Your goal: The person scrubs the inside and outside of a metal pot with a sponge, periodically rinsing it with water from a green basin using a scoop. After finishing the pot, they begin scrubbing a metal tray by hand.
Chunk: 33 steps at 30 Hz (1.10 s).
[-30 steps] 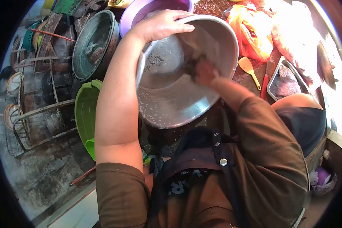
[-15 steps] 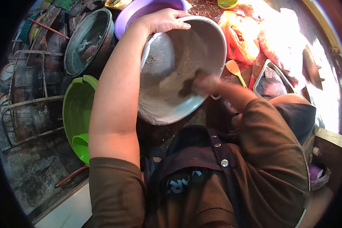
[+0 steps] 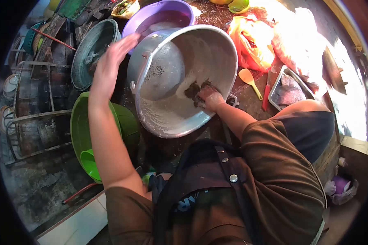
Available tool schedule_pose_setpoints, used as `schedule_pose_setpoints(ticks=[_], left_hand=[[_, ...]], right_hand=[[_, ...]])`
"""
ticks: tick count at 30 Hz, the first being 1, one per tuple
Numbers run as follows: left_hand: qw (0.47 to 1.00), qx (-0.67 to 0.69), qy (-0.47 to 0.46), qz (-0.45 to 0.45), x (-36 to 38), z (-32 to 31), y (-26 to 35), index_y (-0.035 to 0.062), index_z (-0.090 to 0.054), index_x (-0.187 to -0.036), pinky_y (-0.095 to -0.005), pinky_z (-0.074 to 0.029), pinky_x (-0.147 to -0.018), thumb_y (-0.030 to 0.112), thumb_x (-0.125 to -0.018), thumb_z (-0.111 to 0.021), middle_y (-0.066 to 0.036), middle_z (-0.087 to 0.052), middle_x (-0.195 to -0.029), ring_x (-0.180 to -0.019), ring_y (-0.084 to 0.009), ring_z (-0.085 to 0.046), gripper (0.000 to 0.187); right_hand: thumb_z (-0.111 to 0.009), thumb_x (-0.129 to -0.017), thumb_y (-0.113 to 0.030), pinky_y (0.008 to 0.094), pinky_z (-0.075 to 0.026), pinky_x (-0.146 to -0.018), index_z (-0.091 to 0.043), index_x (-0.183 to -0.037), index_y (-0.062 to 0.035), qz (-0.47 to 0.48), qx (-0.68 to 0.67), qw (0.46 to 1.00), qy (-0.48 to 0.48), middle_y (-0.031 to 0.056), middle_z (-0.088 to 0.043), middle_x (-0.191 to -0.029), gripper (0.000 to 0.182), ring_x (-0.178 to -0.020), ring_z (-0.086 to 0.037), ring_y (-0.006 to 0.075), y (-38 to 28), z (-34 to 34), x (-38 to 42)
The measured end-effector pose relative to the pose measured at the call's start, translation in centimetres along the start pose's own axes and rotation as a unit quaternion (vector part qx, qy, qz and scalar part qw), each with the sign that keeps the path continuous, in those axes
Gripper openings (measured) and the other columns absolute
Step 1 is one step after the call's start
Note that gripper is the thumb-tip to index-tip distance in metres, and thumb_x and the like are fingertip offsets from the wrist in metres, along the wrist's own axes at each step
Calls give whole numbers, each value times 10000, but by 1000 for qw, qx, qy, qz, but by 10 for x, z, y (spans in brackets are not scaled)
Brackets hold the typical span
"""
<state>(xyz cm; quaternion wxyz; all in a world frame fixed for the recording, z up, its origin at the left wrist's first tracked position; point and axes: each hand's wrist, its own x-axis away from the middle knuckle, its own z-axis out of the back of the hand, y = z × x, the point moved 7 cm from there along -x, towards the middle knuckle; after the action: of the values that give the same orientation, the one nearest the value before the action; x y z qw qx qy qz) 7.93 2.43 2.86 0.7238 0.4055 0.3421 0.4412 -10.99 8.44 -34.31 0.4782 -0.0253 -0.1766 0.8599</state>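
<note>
A big metal pot (image 3: 161, 122) lies tilted on its side, its mouth facing me and its inner wall coated with pale suds. Inside it, my right hand (image 3: 211, 98) presses a dark, fibrous scrubbing pad (image 3: 192, 90) against the lower wall, fingers closed around it. My left hand (image 3: 112, 61) is off the pot, raised just left of its rim, with straight fingers and nothing held. Behind the pot stands a purple basin (image 3: 131, 28) with liquid in it.
At left are a dark round tub (image 3: 79, 61), a green basin (image 3: 79, 122) with a green scoop (image 3: 90, 163), and a metal rack (image 3: 49, 110). To the right lie an orange spatula (image 3: 246, 76), a red-handled knife (image 3: 266, 96), a metal tray (image 3: 276, 87) holding fish and an orange plastic bag (image 3: 253, 49).
My left hand has let go of the pot's upper rim and moved left and down. The pot has turned slightly. My right hand, blurred before, still holds the pad inside the pot.
</note>
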Motion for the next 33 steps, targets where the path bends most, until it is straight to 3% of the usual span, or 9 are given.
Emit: schedule_pose_setpoints(ticks=[4,8,15,18,22,24,29,31,33], left_hand=[[954,-183,192,-140,104,-30,-19,-56,-308,-1371,-423,-255,-1082,598,-919,-328,-218,-338,-1410,-1300,-322,-347,795],[928,-307,213,13,198,-96,-103,-34,-47,-1427,-500,-209,-1081,83,-861,-542,-313,-132,-1440,-1325,-460,-205,761],[909,-308,267,-86,128,-93,-48,-35,-209,-1406,-446,-277,-1077,-132,-764,-402,-254,-322,-1393,-1284,-410,-337,678],[924,-281,234,-110,90,-94,4,-20,-278,-1389,-419,-316,-1058,-154,-745,-386,-228,-382,-1371,-1265,-377,-387,666],[957,-244,133,-83,35,-92,33,23,-336,-1383,-375,-337,-1039,-161,-710,-364,-218,-425,-1361,-1271,-335,-415,698],[954,-261,121,-87,9,-90,29,41,-342,-1382,-386,-352,-1021,-158,-716,-372,-229,-441,-1338,-1248,-355,-428,696],[944,-305,86,-87,-29,-91,18,54,-362,-1367,-418,-378,-984,-144,-735,-400,-250,-459,-1301,-1196,-399,-446,663],[944,-309,74,-92,-32,-93,18,52,-370,-1358,-436,-388,-968,-136,-741,-409,-255,-477,-1277,-1167,-405,-464,646],[946,-307,72,-80,-33,-93,21,59,-370,-1359,-435,-393,-963,-134,-740,-411,-256,-488,-1263,-1156,-407,-473,650]], right_hand=[[-617,-774,-334,412,-304,-1060,-439,-1343,-219,6,-35,999,29,69,-521,-1231,607,-1210,-428,274,-3,13,3],[-606,-775,-291,419,-311,-1056,-455,-1335,-237,-31,-40,998,36,66,-524,-1224,583,-1212,-429,269,-9,8,-6],[-629,-758,-437,411,-381,-990,-556,-1242,-193,-113,-350,930,25,189,-548,-1177,547,-1126,-495,353,-117,4,-29],[-604,-821,-417,395,-391,-979,-506,-1278,-127,9,-671,737,77,200,-544,-1223,550,-1155,-507,326,-184,16,-72],[-576,-859,-349,363,-383,-986,-447,-1322,-111,106,-703,698,90,202,-528,-1264,536,-1185,-494,300,-231,48,-63],[-557,-874,-321,360,-371,-998,-431,-1325,-109,-39,-719,694,-9,201,-529,-1261,514,-1185,-489,301,-220,37,-32],[-627,-724,-188,409,-332,-1043,-569,-1183,-121,199,-343,915,-68,121,-541,-1211,468,-1187,-449,300,-110,-61,-3],[-622,-686,-179,398,-331,-1044,-596,-1173,-214,127,-99,974,-162,107,-556,-1181,489,-1173,-470,273,-29,10,-12],[-539,-783,-169,378,-311,-1060,-615,-1100,-274,197,30,980,-26,49,-536,-1237,343,-1197,-471,216,12,83,-48]])
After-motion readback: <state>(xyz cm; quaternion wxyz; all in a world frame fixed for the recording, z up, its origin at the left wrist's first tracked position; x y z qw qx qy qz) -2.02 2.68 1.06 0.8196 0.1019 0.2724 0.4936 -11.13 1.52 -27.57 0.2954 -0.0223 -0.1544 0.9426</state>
